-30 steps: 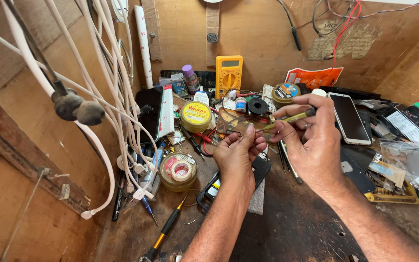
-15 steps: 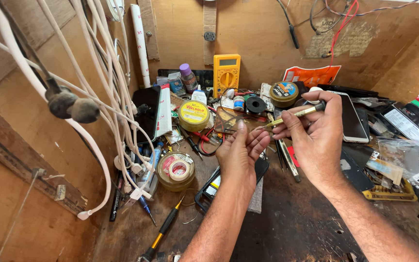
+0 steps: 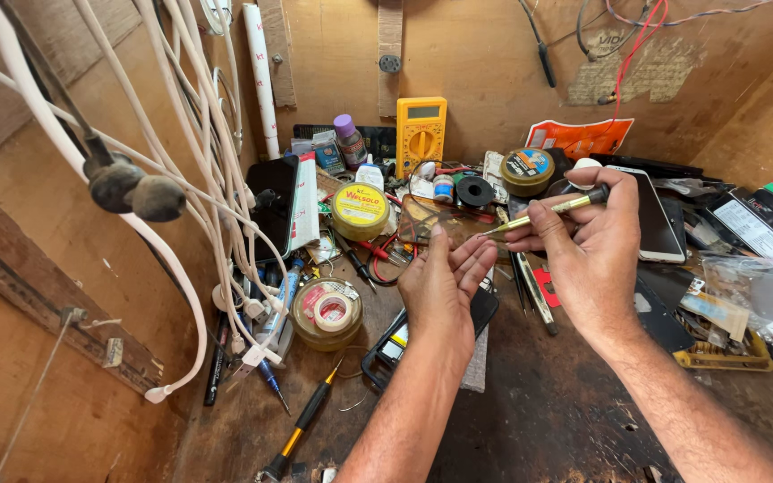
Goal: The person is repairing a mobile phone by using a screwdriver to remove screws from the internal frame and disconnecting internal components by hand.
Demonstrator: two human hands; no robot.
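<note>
I pinch a slim brass-handled screwdriver in my right hand, above the cluttered surface; my left hand cups open beneath its tip. A slip could jab my palm.

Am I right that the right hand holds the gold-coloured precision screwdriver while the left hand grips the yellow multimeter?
Not quite. In the head view the right hand does hold the gold-coloured precision screwdriver, but the left hand is open beside its tip and grips no multimeter. The yellow multimeter stands apart at the back of the bench, against the wooden wall.
</note>
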